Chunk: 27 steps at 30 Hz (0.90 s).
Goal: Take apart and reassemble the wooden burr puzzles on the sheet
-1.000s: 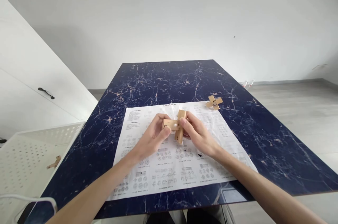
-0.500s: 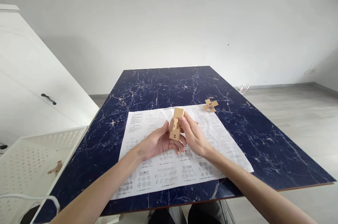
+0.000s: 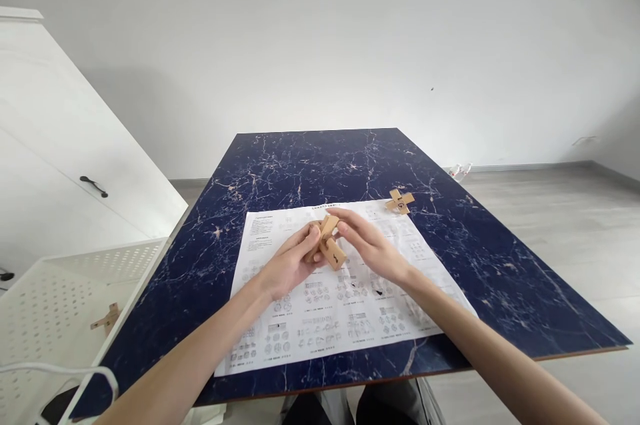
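Observation:
Several interlocked wooden bars form a burr puzzle that I hold just above a printed instruction sheet. My left hand is closed round the puzzle's left side, thumb on top. From the right, the thumb and fingers of my right hand pinch its upper end. One bar sticks out toward me with a dark mark on its face. Parts of the puzzle are hidden behind my fingers. A second, cross-shaped wooden puzzle rests at the sheet's far right corner, apart from both hands.
The sheet lies on a dark blue marble-patterned table. A white perforated basket at the left has a wooden piece in it, with a white cable nearby. A white cabinet stands left, a wall behind.
The puzzle has been turned in my hands, so the bar marked 2 no longer faces up and another bar points toward me. My right fingers have shifted to its far upper end.

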{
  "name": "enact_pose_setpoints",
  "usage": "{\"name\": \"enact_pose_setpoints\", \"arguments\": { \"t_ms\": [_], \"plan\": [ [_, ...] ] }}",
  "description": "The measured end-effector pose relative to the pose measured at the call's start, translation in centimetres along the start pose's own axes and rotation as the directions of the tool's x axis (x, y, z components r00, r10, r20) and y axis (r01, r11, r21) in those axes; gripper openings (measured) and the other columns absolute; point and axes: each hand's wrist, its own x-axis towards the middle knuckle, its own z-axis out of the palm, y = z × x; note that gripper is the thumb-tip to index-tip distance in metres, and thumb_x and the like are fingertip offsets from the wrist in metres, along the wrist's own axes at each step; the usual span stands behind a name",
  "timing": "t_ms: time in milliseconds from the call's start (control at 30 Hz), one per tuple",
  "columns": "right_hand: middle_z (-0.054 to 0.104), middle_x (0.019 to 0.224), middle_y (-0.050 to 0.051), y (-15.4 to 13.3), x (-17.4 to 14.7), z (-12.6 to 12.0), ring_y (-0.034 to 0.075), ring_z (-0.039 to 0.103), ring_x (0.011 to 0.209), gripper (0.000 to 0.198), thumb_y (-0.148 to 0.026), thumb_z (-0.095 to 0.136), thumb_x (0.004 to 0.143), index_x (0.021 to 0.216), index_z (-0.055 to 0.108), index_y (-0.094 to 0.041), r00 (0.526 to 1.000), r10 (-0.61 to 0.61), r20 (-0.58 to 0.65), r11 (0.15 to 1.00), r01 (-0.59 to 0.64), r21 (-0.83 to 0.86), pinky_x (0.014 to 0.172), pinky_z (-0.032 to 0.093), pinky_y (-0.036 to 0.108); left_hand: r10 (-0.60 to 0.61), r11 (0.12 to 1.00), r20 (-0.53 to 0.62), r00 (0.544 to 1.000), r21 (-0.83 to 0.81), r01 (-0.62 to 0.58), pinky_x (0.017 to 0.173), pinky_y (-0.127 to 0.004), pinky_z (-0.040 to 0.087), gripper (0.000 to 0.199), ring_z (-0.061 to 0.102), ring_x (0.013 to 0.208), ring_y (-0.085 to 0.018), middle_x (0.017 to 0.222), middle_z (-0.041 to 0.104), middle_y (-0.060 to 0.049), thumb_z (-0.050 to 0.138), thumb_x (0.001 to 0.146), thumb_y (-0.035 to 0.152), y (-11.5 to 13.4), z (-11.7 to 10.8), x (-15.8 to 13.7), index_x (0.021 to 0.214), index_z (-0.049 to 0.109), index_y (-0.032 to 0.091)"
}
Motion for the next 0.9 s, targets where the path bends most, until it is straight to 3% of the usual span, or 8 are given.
{"name": "enact_pose_setpoints", "arguments": {
  "t_ms": [67,167,367,533,700,900],
  "plan": [
    [0.069,0.132,0.012,0.7,-0.1,-1.2,0.027,0.068,0.118,0.038,-0.051,0.048,0.11,0.135,0.059,-0.025,0.993,0.028,-0.112,0.989,-0.044,-0.143,0.099,0.058,0.047,0.031,0.997,-0.06,0.998,0.071,-0.027,0.074,-0.029,0.047,0.038,0.047,0.075,-0.014,0.096,0.06,-0.004,0.068,0.101,0.058,0.1,0.1,0.0,0.109,0.07,0.021],
    [0.072,0.124,0.014,1.6,-0.7,-3.2,0.031,0.069,0.111,0.032,-0.048,0.049,0.109,0.119,0.066,-0.023,0.984,0.022,-0.179,0.889,-0.101,-0.446,0.09,0.059,0.049,0.102,0.972,-0.127,0.987,0.224,-0.071,0.076,-0.031,0.045,0.039,0.047,0.078,-0.016,0.093,0.057,-0.003,0.065,0.101,0.061,0.3,0.4,-0.1,0.11,0.066,0.022],
    [0.068,0.121,0.018,4.0,-2.1,-4.4,0.041,0.061,0.117,0.029,-0.044,0.057,0.103,0.119,0.066,-0.022,0.99,-0.024,-0.136,0.701,-0.08,-0.708,0.098,0.049,0.06,0.184,0.922,-0.136,0.973,0.367,-0.123,0.077,-0.03,0.044,0.038,0.047,0.079,-0.016,0.093,0.056,-0.001,0.059,0.105,0.06,0.3,0.8,-0.2,0.104,0.059,0.022],
    [0.068,0.11,0.015,5.0,-1.9,-4.1,0.037,0.061,0.103,0.025,-0.045,0.055,0.104,0.108,0.065,-0.023,0.994,0.002,-0.114,0.698,-0.083,-0.711,0.092,0.051,0.055,0.204,0.907,-0.148,0.968,0.402,-0.129,0.077,-0.029,0.043,0.037,0.048,0.08,-0.016,0.095,0.056,-0.001,0.057,0.106,0.058,0.1,0.4,0.0,0.095,0.053,0.022],
    [0.067,0.108,0.014,4.9,-1.3,-4.3,0.036,0.061,0.102,0.019,-0.04,0.055,0.104,0.101,0.064,-0.023,0.996,0.025,-0.087,0.729,-0.078,-0.68,0.089,0.05,0.052,0.239,0.842,-0.153,0.959,0.524,-0.126,0.079,-0.032,0.044,0.033,0.051,0.082,-0.017,0.09,0.052,0.0,0.058,0.107,0.056,0.1,0.1,-0.1,0.109,0.057,0.023],
    [0.065,0.097,0.012,4.0,-1.0,-4.3,0.032,0.061,0.092,0.021,-0.032,0.05,0.103,0.086,0.059,-0.024,0.996,0.011,-0.089,0.777,-0.064,-0.626,0.083,0.048,0.048,0.234,0.842,-0.107,0.966,0.519,-0.147,0.077,-0.033,0.045,0.033,0.056,0.081,-0.017,0.092,0.059,-0.001,0.059,0.107,0.052,0.1,0.0,-0.1,0.116,0.053,0.022]
  ]
}}
